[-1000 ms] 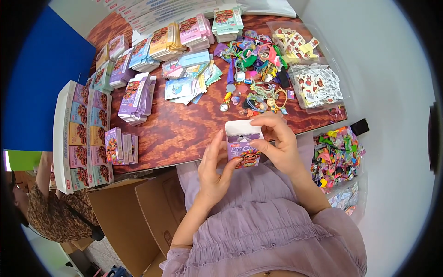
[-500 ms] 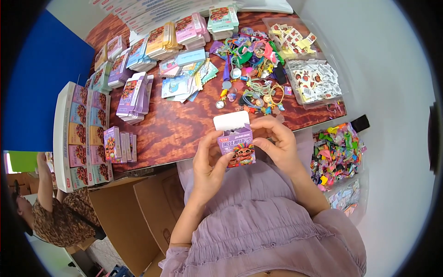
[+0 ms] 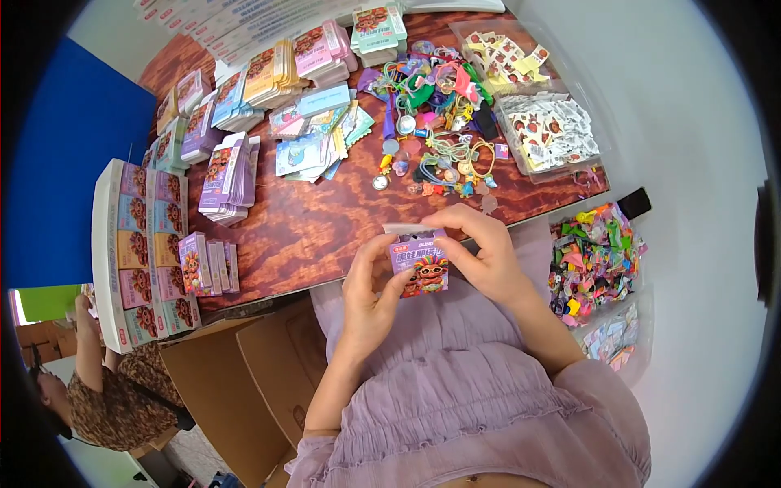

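Both of my hands hold a small purple carton (image 3: 418,262) with a cartoon figure on its front, just above the near edge of the wooden table (image 3: 309,228). My left hand (image 3: 370,289) grips its left side and bottom. My right hand (image 3: 480,252) wraps the right side, with fingers pressing the top flap down. The carton stands upright, facing me.
Stacks of flat coloured cartons (image 3: 228,175) line the table's left and back. A heap of hair ties and trinkets (image 3: 439,122) and clear trays of stickers (image 3: 549,134) lie at the right. An open cardboard box (image 3: 220,382) stands below. Another person (image 3: 89,382) is at lower left.
The carton's white top flap was open a second ago; now it is folded down. My hands have drawn the carton slightly nearer to me.
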The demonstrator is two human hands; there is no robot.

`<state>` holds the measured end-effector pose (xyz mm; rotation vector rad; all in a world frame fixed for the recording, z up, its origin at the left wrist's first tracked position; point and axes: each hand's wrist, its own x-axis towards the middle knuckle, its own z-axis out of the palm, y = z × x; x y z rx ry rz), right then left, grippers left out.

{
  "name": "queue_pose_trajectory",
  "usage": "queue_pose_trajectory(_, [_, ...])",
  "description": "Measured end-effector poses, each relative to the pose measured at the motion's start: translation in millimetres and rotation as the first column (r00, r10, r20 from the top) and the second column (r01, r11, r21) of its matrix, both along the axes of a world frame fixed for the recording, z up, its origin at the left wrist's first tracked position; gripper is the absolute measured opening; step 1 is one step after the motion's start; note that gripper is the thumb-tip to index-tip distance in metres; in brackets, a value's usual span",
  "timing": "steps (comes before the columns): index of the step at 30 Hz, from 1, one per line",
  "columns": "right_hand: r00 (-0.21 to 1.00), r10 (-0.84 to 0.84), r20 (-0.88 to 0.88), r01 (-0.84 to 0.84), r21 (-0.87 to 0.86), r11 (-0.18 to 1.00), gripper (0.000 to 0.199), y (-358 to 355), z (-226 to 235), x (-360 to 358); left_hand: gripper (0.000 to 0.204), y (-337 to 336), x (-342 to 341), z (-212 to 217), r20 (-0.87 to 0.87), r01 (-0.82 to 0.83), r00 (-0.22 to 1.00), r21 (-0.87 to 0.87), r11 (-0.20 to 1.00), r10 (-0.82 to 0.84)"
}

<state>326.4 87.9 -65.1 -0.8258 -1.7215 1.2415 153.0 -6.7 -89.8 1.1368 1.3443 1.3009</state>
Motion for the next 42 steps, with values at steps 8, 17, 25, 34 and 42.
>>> queue_pose_trajectory(8, [0.985, 0.142, -0.094, -0.166, -0.347, 0.923, 0.011, 14.3, -23.8, -4.1, 0.063, 7.4, 3.3, -0.2, -0.08, -0.011, 0.997, -0.046, 0.999, 0.007])
queue_pose_trajectory(17, [0.963, 0.247, 0.105, -0.203, -0.319, 0.926, 0.015, 31.3, -19.6, -12.7, 0.064, 8.7, -15.8, -6.7, -0.074, 0.017, 0.997, -0.09, 0.996, -0.024])
queue_pose_trajectory(25, [0.918, 0.376, 0.127, -0.375, -0.034, 0.926, 0.025, 11.7, -2.7, -44.2, 0.05, -15.3, -51.9, 9.7, -0.272, -0.022, 0.962, -0.046, 0.999, 0.009])
queue_pose_trajectory(34, [0.977, 0.213, 0.029, -0.194, -0.305, 0.932, 0.026, -33.9, 16.7, -84.3, 0.083, -51.3, -66.9, 52.7, -0.657, -0.051, 0.745, 0.12, 0.991, 0.118])
queue_pose_trajectory(42, [0.919, 0.295, -0.263, -0.391, -0.492, 0.778, 0.027, -35.6, 23.8, -119.3, 0.071, -61.7, -161.9, 96.9, -0.738, -0.447, 0.464, 0.283, 0.849, 0.49])
